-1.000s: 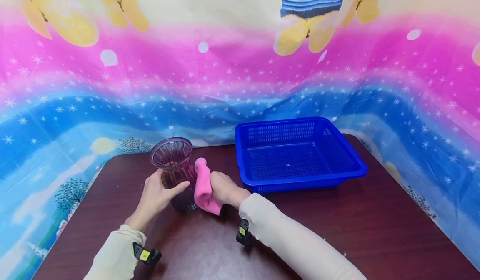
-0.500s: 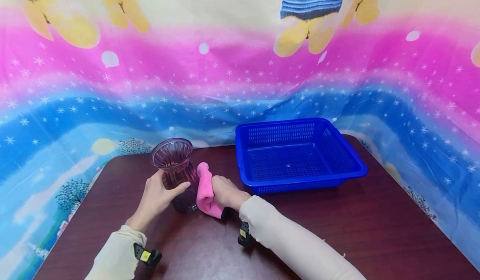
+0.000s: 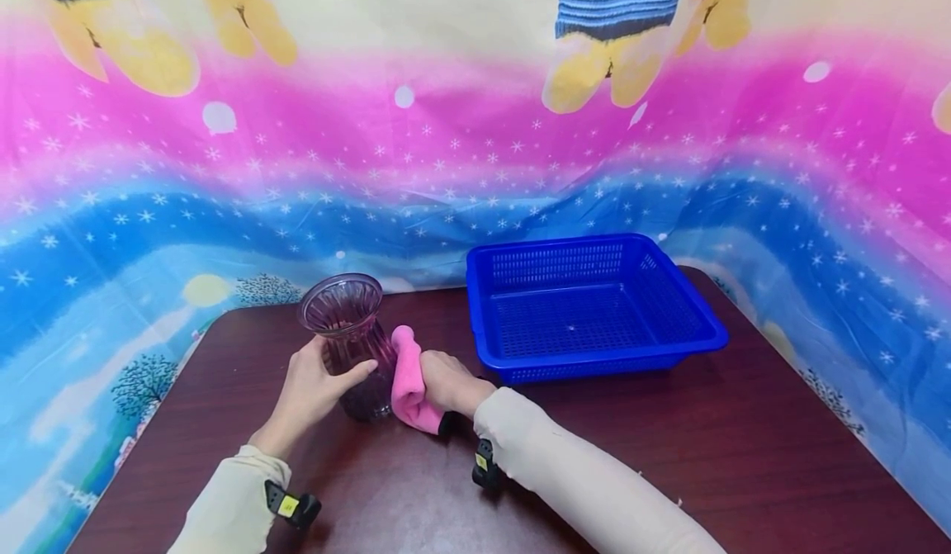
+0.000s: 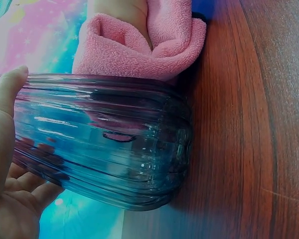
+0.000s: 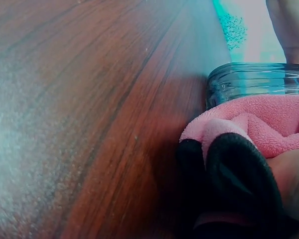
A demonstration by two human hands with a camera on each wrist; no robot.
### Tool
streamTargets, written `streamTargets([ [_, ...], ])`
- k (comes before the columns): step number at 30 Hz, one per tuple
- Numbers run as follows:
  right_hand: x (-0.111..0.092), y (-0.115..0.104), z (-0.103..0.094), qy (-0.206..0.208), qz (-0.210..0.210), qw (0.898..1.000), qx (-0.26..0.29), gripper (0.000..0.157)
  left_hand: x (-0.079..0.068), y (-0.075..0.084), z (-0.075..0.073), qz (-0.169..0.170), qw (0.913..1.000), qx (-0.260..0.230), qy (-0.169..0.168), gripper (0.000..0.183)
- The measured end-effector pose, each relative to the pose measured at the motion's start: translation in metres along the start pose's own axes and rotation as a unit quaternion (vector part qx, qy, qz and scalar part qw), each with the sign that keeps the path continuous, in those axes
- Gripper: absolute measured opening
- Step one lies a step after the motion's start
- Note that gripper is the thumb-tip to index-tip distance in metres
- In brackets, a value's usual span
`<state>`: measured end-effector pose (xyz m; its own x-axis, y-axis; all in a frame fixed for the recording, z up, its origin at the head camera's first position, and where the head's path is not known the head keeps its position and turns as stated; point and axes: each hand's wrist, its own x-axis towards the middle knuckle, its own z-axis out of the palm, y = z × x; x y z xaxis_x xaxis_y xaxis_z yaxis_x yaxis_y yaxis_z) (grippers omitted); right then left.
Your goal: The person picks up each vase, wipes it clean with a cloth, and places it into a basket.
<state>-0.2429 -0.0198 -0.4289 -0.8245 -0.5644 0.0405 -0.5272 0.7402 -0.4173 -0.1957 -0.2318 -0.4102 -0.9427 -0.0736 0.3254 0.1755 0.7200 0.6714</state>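
Head view: left hand (image 3: pixel 310 382) fingers curl partway around the purple glass vase (image 3: pixel 360 345) on the tabletop (image 3: pixel 386 488). Right hand (image 3: pixel 448 382) grips the pink cloth (image 3: pixel 408 386) beside it, fingers largely hidden. Yellow labels (image 3: pixel 288 505) are illegible.

This looks like a screened-off corner, whether home or studio is impossible to tell: a creased, cartoon-printed backdrop (image 3: pixel 475 141) encloses the far, left and right sides of a dark wood-grain table (image 3: pixel 416 488).
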Motion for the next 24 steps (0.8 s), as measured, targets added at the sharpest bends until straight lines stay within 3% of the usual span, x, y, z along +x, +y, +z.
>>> streamTargets([
  [13, 0.0055, 0.0036, 0.0011, -0.023, 0.012, 1.0, -0.003, 0.02, 0.0007, 0.0008, -0.0002, 0.002, 1.0, 0.004, 0.001, 0.059],
  [24, 0.0036, 0.0043, 0.0033, -0.013, 0.009, 1.0, 0.003, 0.02, -0.0011, -0.0002, -0.0004, 0.003, 1.0, 0.005, 0.004, 0.06],
])
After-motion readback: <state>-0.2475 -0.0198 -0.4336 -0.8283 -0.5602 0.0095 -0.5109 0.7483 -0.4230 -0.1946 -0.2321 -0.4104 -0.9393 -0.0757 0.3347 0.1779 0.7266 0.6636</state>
